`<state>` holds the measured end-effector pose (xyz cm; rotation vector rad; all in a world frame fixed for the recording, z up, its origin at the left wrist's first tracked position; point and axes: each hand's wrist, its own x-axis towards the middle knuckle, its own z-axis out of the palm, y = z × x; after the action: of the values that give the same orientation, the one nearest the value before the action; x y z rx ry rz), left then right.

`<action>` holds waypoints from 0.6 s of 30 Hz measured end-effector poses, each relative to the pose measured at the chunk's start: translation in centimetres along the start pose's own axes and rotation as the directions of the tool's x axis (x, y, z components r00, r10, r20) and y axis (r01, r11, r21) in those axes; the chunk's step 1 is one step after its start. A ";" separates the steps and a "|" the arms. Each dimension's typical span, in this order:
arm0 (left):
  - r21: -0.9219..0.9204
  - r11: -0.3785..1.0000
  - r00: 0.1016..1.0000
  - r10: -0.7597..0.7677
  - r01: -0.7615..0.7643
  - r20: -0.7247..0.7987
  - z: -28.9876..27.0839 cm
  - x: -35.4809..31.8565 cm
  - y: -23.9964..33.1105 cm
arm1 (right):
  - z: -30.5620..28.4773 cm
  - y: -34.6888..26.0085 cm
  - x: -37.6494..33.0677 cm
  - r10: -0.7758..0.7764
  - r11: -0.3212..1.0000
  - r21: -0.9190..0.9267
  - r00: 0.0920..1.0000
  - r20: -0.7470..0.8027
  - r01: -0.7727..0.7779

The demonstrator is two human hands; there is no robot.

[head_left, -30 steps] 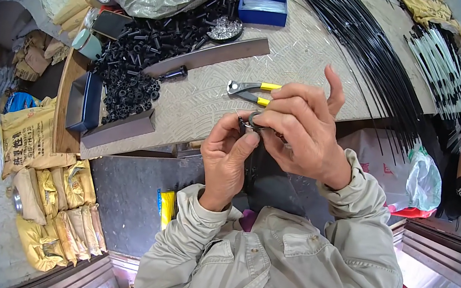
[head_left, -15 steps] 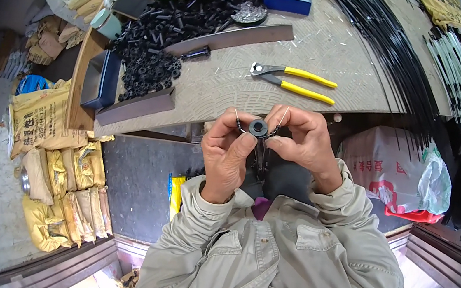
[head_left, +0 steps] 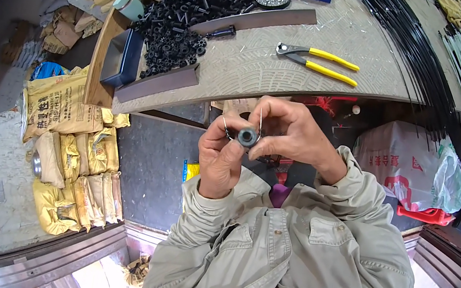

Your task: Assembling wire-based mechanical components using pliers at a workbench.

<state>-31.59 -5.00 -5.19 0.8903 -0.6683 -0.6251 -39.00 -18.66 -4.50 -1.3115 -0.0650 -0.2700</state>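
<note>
Black and round, with a hole in its middle, the small part (head_left: 248, 137) is held between the two hands, on the person's side of the pincers (head_left: 333, 59) and somewhat to their left. The left hand (head_left: 221, 157) and the right hand (head_left: 296, 138) are both closed in a pinch, and the part sits between their fingertips. One thin wire (head_left: 261, 119) rises beside the right forefinger, and a second wire (head_left: 225, 124) shows by the left fingers; whether they are joined to the part, I cannot tell. I judge the part to be light and stiff, probably of smooth plastic which may slip, so it is better held by its outer rim, from two opposite sides. The wires seem easy to bend and should be taken gently, close to the part.
</note>
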 end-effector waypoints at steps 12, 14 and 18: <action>-0.071 0.997 0.999 -0.036 0.037 0.017 -0.8 -1.6 0.2 | -0.5 0.0 0.3 -0.062 0.986 -0.147 0.986 0.154 0.085; -0.102 0.993 0.998 -0.057 0.056 -0.007 -1.1 -1.7 -0.1 | 0.1 0.6 -0.5 -0.316 0.865 -0.402 0.948 0.026 0.299; 0.043 0.999 0.999 0.007 -0.006 -0.041 -1.5 -1.8 -1.2 | 3.0 2.4 -2.6 -0.672 0.488 -0.806 0.733 -0.103 0.334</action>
<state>-31.91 -3.55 -7.38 0.9378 -0.6488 -0.5869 -40.60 -14.81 -6.50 -2.0265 0.0149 -1.2236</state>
